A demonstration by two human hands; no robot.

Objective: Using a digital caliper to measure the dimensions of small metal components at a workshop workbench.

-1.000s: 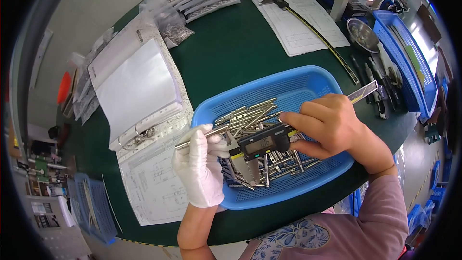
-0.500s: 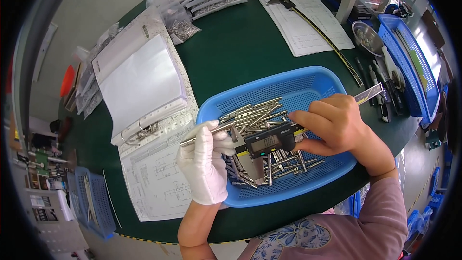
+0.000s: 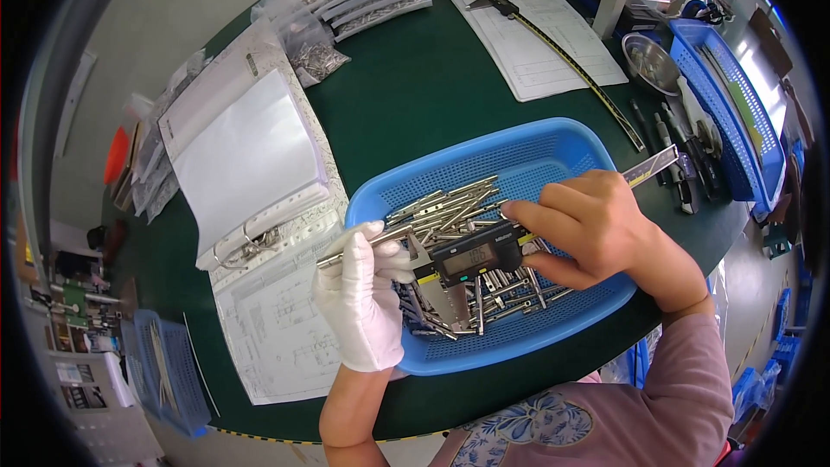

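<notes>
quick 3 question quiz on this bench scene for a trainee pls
1. True or false: the left hand wears a white glove and the right hand is bare.
2. What does the right hand grip? A) digital caliper B) screwdriver C) scissors
3. Where do the loose metal pins lie?

Key
1. True.
2. A; the left hand holds a metal pin at its jaws.
3. In the blue basket on the green table, right of the open ring binder.

Open binder (image 3: pixel 242 156), drawing sheets (image 3: pixel 540 39), steel bowl (image 3: pixel 650 62).
</notes>
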